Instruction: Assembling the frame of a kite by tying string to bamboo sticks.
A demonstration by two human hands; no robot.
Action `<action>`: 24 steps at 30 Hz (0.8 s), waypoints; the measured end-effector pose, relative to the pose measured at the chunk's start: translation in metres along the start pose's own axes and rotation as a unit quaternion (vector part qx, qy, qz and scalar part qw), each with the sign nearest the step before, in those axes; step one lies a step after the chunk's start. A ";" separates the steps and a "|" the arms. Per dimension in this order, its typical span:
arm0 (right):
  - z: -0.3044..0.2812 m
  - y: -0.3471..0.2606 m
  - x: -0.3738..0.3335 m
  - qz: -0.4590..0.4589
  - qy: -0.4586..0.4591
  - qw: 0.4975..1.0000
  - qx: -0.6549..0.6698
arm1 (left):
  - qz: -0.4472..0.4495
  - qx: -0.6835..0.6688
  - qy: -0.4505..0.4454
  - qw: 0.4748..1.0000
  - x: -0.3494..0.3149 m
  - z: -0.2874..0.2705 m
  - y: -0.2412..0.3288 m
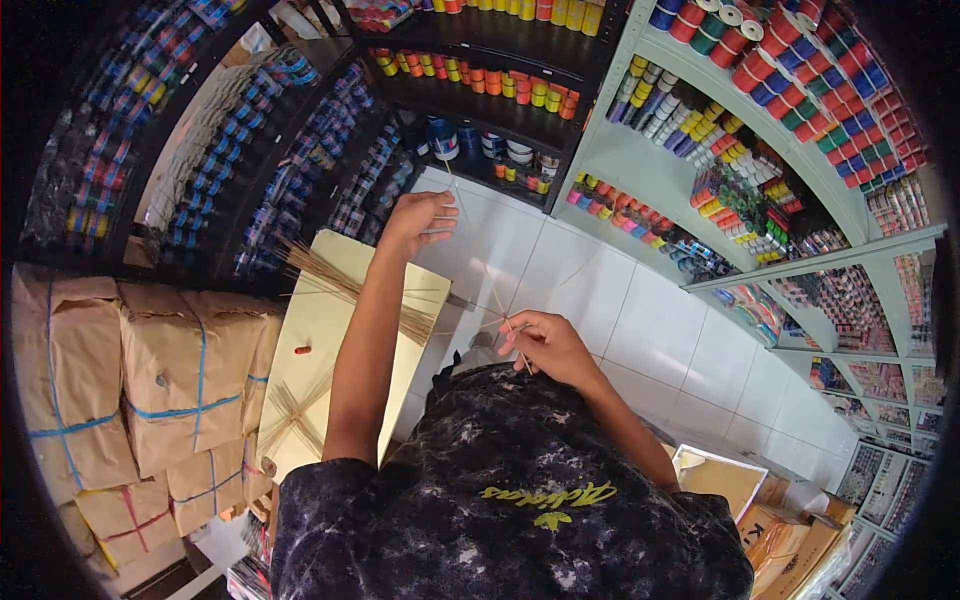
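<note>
My left hand (422, 222) is raised over the tiled floor beyond the table, fingers partly curled. A thin tan stick (450, 176) runs along its fingertips and appears pinched there. In front of my torso, my right hand (545, 345) is closed on several thin sticks (500, 300) that cross and fan out from its fingers. Beside my left arm stands a pale yellow table (330, 330). On it lie a bundle of thin sticks (325, 268), partly hidden by my forearm, a crossed bundle of sticks (297, 415) and a small red object (303, 350).
Brown paper parcels (185, 370) tied with string are stacked at the left. Dark shelves (480, 55) with spools stand ahead and at the left. Pale shelves (640, 160) of thread line the right side. Cardboard boxes (785, 540) sit near my right elbow.
</note>
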State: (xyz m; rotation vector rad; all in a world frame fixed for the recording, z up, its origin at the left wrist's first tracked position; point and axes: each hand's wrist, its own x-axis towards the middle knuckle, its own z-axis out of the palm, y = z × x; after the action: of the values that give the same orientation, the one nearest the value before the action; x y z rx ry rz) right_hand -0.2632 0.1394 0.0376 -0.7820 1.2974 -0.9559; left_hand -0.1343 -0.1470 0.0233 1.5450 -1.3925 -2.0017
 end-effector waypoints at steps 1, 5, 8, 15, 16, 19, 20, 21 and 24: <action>0.000 0.003 0.000 0.000 0.000 1.000 0.000 | 0.003 -0.005 0.006 1.000 0.001 0.001 0.001; 0.000 0.005 -0.003 -0.009 -0.014 1.000 -0.006 | 0.013 -0.012 0.024 1.000 0.005 0.001 0.001; 0.001 0.001 -0.006 -0.009 -0.021 1.000 -0.011 | 0.016 -0.030 0.041 0.999 0.014 -0.006 -0.002; 0.000 0.003 -0.011 -0.007 -0.010 0.999 -0.029 | -0.017 -0.017 0.034 0.999 0.018 -0.013 0.000; 0.000 0.003 -0.011 -0.007 -0.010 0.999 -0.029 | -0.020 -0.013 0.037 0.999 0.019 -0.013 -0.001; 0.000 0.003 -0.012 -0.009 -0.007 0.999 -0.045 | -0.012 0.005 0.046 0.999 0.019 -0.012 -0.001; 0.000 0.003 -0.012 -0.010 -0.007 0.999 -0.045 | -0.011 0.005 0.045 0.999 0.019 -0.012 -0.001; 0.000 0.004 -0.012 -0.011 -0.007 0.999 -0.046 | -0.017 0.001 0.043 0.999 0.018 -0.010 0.000; 0.000 0.004 -0.012 -0.016 -0.009 0.999 -0.036 | -0.031 -0.013 0.036 0.999 0.013 -0.010 -0.001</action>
State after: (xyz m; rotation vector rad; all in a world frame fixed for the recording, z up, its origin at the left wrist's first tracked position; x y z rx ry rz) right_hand -0.2630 0.1524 0.0390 -0.8663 1.3124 -0.9296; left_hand -0.1312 -0.1609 0.0148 1.6515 -1.3008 -1.9706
